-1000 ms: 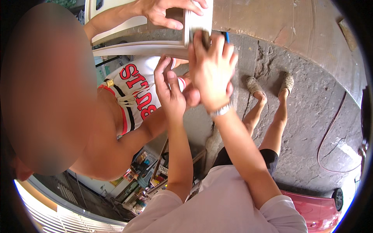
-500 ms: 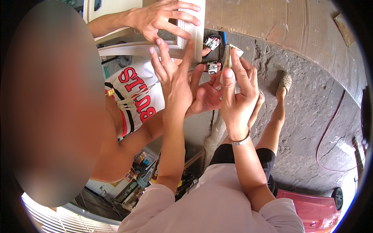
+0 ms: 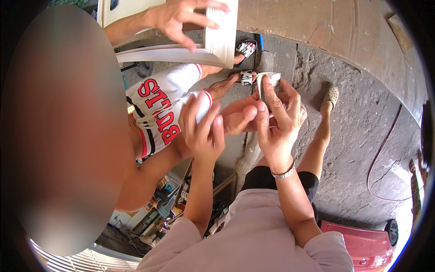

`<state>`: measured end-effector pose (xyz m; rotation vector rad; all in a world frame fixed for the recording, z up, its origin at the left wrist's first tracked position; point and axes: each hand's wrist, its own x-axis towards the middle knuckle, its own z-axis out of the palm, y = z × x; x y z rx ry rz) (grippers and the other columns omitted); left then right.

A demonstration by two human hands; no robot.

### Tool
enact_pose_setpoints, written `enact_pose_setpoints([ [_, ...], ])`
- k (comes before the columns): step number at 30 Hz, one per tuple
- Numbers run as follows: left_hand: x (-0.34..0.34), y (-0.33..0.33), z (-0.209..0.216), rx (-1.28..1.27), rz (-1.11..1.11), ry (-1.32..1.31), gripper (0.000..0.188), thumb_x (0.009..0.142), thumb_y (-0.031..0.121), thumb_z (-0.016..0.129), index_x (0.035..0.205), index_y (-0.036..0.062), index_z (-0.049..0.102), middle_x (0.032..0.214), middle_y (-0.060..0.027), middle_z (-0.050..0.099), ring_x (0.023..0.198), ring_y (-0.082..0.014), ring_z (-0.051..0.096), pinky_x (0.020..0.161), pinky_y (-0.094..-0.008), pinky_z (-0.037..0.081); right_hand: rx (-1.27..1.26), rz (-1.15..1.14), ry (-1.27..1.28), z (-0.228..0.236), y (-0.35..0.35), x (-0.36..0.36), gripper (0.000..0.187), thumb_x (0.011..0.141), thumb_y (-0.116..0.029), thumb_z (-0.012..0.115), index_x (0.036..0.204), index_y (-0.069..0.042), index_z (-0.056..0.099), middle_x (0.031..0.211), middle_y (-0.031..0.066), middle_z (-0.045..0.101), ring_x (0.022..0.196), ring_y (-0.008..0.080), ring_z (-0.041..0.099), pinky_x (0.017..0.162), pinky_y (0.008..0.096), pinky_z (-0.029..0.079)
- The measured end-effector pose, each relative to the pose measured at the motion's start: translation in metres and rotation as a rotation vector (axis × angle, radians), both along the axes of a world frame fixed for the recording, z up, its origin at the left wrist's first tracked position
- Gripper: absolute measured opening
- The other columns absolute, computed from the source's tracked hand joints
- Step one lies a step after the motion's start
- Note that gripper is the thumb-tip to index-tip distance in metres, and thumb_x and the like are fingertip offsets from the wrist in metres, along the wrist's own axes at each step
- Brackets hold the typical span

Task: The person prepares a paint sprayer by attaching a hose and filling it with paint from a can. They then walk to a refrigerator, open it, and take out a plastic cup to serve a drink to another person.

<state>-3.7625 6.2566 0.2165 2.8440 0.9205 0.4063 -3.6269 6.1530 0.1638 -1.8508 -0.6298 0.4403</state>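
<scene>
My right hand [image 3: 281,124], with a silver watch at the wrist, pinches a small folded piece of pale paper-like sheet [image 3: 272,78]. The sheet has a greyish face and looks like sandpaper, though its grain is too small to make out. A co-worker's hand [image 3: 242,115] reaches in just behind my right hand; whether it touches the sheet is hidden. My left hand [image 3: 204,131] is raised in front of the co-worker's forearm, its fingers loosely bent, apart and holding nothing. The co-worker's other hand [image 3: 181,22], slightly blurred, is spread over a white panelled frame [image 3: 222,41].
Wide brown boards [image 3: 317,22] span the far side. The co-worker stands close on the left in white shorts [image 3: 163,99]. A thin hose [image 3: 378,165] crosses the rough concrete floor on the right. A red car [image 3: 358,245] is at lower right, and tools clutter the lower left.
My left hand has drawn back from near the frame, its fingers now more bent. My right hand and the folded sheet have come lower and turned. The co-worker's nearer hand is now behind my right hand.
</scene>
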Motion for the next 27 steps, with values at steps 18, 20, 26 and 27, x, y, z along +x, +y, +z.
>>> enact_pose_setpoints([
  [18,-0.281,-0.146,-0.142,-0.972,0.747,0.286,0.032,0.095,0.021,0.063,0.121,0.0022,0.06,0.106,-0.0183,0.068,0.094,-0.0316,0.067,0.085,-0.0419,0.052,-0.081,0.307,-0.138,0.006,-0.064,-0.016,0.045,0.086,-0.019,0.073,0.13,-0.009,0.066,0.139,0.0184,0.054,0.113,0.0354,0.059,0.096,0.0467,0.046],
  [20,-0.345,-0.16,-0.152,-1.152,0.821,0.532,0.038,0.096,0.03,0.062,0.119,-0.0001,0.062,0.106,-0.0185,0.069,0.091,-0.0289,0.068,0.083,-0.0397,0.054,-0.14,0.322,-0.187,-0.015,-0.105,-0.009,0.043,0.085,-0.018,0.072,0.126,-0.007,0.065,0.135,0.0191,0.057,0.11,0.0363,0.06,0.095,0.0443,0.048],
  [26,-0.369,-0.191,-0.171,-1.416,0.812,0.354,0.051,0.098,0.047,0.057,0.123,0.0027,0.06,0.102,-0.011,0.071,0.089,-0.0211,0.07,0.071,-0.0351,0.053,-0.882,0.375,0.085,-0.131,-0.349,-0.018,0.03,0.095,-0.031,0.059,0.111,-0.009,0.072,0.099,0.0179,0.07,0.098,0.0387,0.067,0.085,0.049,0.053],
  [27,-0.352,-0.188,-0.174,-1.397,0.754,0.299,0.051,0.099,0.046,0.057,0.124,0.0025,0.059,0.102,-0.011,0.072,0.088,-0.0207,0.07,0.071,-0.035,0.053,-0.924,0.301,0.136,-0.148,-0.4,-0.033,0.03,0.096,-0.032,0.058,0.106,-0.009,0.073,0.096,0.0191,0.071,0.096,0.0399,0.068,0.084,0.0498,0.053],
])
